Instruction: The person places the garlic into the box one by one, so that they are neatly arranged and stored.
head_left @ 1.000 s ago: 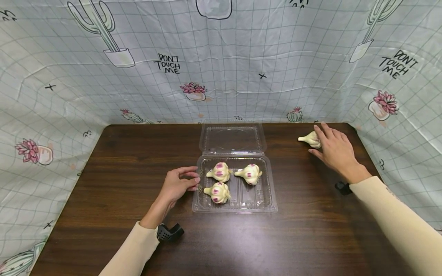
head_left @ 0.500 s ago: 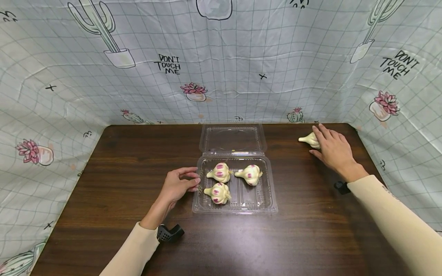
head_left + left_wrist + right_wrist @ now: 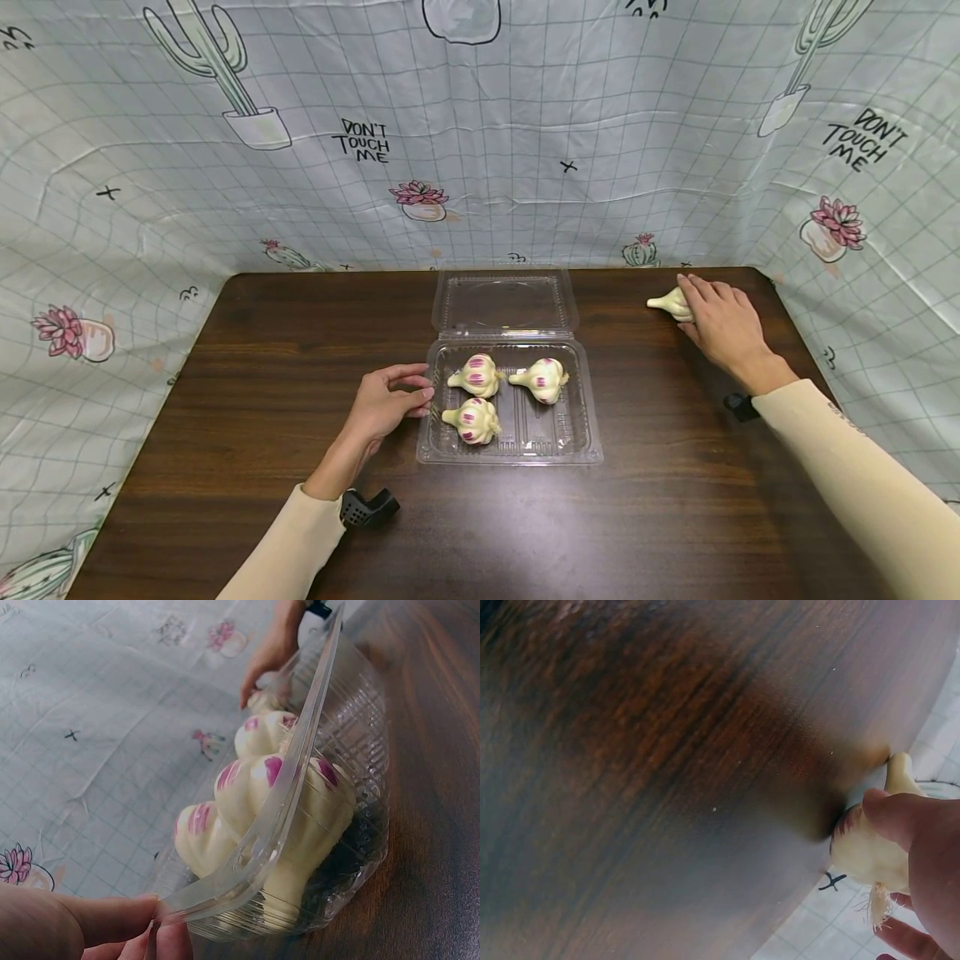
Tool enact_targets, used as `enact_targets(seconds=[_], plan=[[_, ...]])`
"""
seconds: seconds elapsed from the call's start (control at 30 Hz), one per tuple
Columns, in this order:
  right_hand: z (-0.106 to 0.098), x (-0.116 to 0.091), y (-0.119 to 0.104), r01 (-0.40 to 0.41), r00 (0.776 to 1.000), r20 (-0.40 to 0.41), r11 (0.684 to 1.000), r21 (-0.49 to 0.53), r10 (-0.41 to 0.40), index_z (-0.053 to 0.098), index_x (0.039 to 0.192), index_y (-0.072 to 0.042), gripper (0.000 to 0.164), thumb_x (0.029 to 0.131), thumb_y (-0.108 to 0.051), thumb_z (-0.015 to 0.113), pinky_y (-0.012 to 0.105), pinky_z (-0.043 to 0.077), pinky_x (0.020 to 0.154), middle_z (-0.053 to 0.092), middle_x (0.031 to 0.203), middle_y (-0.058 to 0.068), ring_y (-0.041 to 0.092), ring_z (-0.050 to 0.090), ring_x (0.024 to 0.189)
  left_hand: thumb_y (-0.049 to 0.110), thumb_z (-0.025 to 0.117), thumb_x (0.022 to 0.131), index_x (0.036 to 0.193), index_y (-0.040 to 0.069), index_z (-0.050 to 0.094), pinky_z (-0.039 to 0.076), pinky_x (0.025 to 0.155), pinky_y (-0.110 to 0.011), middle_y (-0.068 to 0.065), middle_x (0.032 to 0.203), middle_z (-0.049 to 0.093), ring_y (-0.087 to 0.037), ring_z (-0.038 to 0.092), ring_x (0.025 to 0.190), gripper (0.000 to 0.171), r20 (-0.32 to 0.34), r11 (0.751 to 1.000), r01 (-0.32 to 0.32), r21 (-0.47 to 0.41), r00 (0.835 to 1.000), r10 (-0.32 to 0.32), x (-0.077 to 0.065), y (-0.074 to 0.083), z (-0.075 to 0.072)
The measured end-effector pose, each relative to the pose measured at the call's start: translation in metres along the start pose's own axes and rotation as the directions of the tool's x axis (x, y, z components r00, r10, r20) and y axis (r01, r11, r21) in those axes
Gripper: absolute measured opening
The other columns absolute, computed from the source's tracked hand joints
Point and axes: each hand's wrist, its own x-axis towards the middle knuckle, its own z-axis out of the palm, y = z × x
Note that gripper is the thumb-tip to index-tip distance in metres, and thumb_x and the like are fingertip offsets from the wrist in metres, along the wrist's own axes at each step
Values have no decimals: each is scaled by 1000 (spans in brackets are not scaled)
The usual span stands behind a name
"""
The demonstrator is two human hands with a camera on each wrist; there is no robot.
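Extends left arm (image 3: 288, 550) up and inward from the lower edge of the head view. Pinches with left hand (image 3: 381, 404), thumb (image 3: 120, 919) set opposite the fingers (image 3: 174, 943). Stretches right arm (image 3: 840, 462) forward from the lower right, slanting inward. Grips with right hand (image 3: 722, 322), back of it turned up, fingers reaching down on one side and thumb pressing from the other. Holds both wrists nearly straight. Wears long pale sleeves (image 3: 870, 496), with hands bare. Spreads hands well apart, with the right farther forward.

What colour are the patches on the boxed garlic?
Pinkish-purple patches, clearest in the left wrist view.
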Motion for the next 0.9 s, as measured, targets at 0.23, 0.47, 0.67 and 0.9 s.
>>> enact_targets(seconds=[0.23,0.47,0.67,0.9], plan=[[-2,-1,0,4,1000,-25,1000,-5,-4,48,147,7,76,85,-11,87,68,45,100,59,136,30,54,53,121,-12,68,97,138,-12,61,64,67,-21,-18,110,69,-8,70,68,42,-4,1000,-1,6,1000,1,0,0,2],[-15,-2,-11,18,995,-97,1000,25,-15,52,143,5,75,82,-13,90,68,46,100,62,132,28,52,55,120,-12,68,97,138,-13,61,65,68,-22,-21,110,69,-8,70,68,42,-9,1000,-6,7,1000,6,-1,-1,3],[-39,0,-38,109,971,-218,993,39,-98,59,138,3,73,77,-16,94,66,49,97,67,126,26,51,59,114,-12,68,97,138,-12,61,64,67,-21,-19,110,69,-8,70,69,42,-15,1000,0,6,1000,0,-2,1,2],[-59,3,-69,213,936,-288,977,5,-203,60,138,4,74,77,-27,89,63,52,93,69,122,25,48,62,107,-12,68,97,138,-12,61,64,67,-21,-18,109,68,-8,69,68,42,-14,1000,1,6,1000,-1,-1,0,2]])
